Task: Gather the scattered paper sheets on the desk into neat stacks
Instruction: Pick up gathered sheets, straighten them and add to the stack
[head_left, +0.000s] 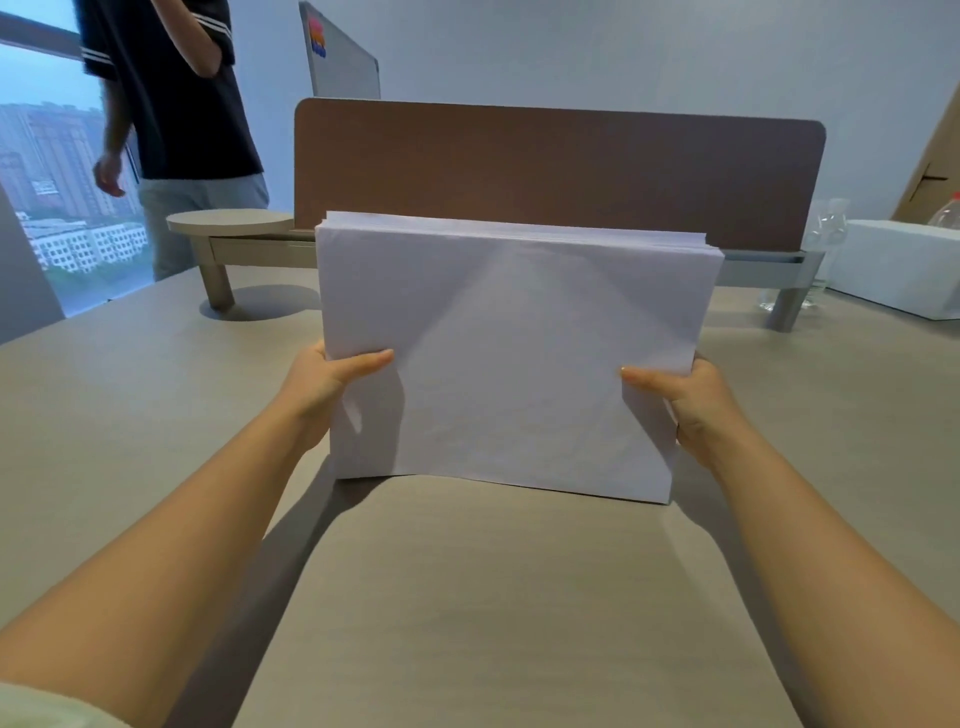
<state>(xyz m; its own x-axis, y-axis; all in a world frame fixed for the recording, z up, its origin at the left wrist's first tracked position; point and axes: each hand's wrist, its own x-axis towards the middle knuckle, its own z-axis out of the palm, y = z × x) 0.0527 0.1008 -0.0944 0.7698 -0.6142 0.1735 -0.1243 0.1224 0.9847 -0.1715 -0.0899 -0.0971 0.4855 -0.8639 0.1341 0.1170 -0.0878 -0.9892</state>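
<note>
A wide beige wood-grain desk (467, 597) is filling the lower half of the view, and pale blue-grey walls are closing the room behind it. At twelve o'clock a brown rounded-corner divider panel (561, 166) is standing along the desk's far edge, with a low beige shelf riser (231, 228) on a round leg sitting at eleven o'clock. A window showing city buildings (47, 171) is taking up the ten o'clock side, and a person in a dark striped-sleeve T-shirt (166, 88) is standing just in front of it. A leaning whiteboard (343, 57) is showing above the divider. At two o'clock a white rectangular box (893, 270) is lying on the desk, with a clear plastic bottle (826, 234) beside it.

The thick stack of white paper sheets (514, 358) is standing upright at the centre of the desk, its lower edge resting on the surface and its top edges showing slightly uneven layers. The left hand (322, 389) is gripping the stack's nine o'clock edge, its thumb lying flat across the front sheet while the fingers are curling behind, out of sight. The right hand (685, 400) is gripping the three o'clock edge the same way, thumb pressing on the front and the fingers hidden behind the paper. Both forearms are reaching in from six o'clock.
</note>
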